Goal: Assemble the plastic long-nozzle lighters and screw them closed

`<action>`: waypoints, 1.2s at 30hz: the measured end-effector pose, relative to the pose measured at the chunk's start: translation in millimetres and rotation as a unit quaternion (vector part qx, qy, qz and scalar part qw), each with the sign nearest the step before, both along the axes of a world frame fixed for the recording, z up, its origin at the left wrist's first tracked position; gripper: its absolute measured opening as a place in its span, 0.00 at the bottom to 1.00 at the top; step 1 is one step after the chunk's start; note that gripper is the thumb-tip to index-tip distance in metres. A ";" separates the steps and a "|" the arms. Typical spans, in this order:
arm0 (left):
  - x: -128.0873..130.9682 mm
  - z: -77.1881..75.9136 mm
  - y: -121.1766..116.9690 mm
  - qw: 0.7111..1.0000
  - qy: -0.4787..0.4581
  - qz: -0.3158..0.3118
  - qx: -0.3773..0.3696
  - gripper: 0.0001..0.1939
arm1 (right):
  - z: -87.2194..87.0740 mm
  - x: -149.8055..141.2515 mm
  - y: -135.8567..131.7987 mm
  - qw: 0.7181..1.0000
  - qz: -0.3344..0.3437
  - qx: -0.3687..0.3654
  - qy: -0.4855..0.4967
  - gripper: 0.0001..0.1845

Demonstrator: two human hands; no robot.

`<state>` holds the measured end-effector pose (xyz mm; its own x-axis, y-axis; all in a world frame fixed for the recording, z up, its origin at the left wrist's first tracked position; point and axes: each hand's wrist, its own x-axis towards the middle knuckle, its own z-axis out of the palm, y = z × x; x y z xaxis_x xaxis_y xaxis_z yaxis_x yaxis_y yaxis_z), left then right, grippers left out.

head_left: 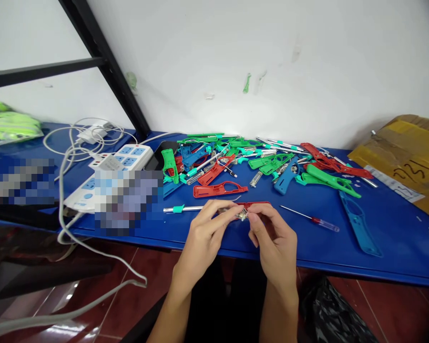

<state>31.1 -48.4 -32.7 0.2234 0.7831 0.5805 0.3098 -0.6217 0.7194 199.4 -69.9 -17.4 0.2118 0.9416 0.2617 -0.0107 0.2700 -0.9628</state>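
Observation:
My left hand point(209, 228) and my right hand point(273, 238) meet at the front edge of a blue table point(396, 247). Both pinch a small metal part point(241, 215) between the fingertips, pressed against a red plastic handle piece point(255, 205) that lies just behind them. A metal rod with a teal collar point(183, 208) sticks out to the left of my left hand. A thin screwdriver with a clear red-tipped handle point(312, 219) lies to the right of my right hand.
A heap of red, green and blue plastic handle shells point(243, 164) and metal rods covers the table's middle. White power strips point(128, 157) with cables sit at left, a cardboard box point(403, 162) at right, a black bag point(329, 314) below.

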 end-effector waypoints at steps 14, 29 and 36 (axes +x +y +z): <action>5.2 3.5 0.7 1.000 -0.023 0.012 0.017 0.24 | -3.3 -0.4 -0.2 1.000 -0.016 -0.008 0.000 0.07; 8.3 3.7 0.0 0.999 0.020 0.015 0.039 0.22 | -2.0 1.8 5.9 1.000 -0.024 -0.008 -0.004 0.07; 8.4 2.8 -1.9 0.998 0.031 0.006 0.051 0.24 | -5.1 3.1 5.9 0.998 -0.020 0.027 0.052 0.10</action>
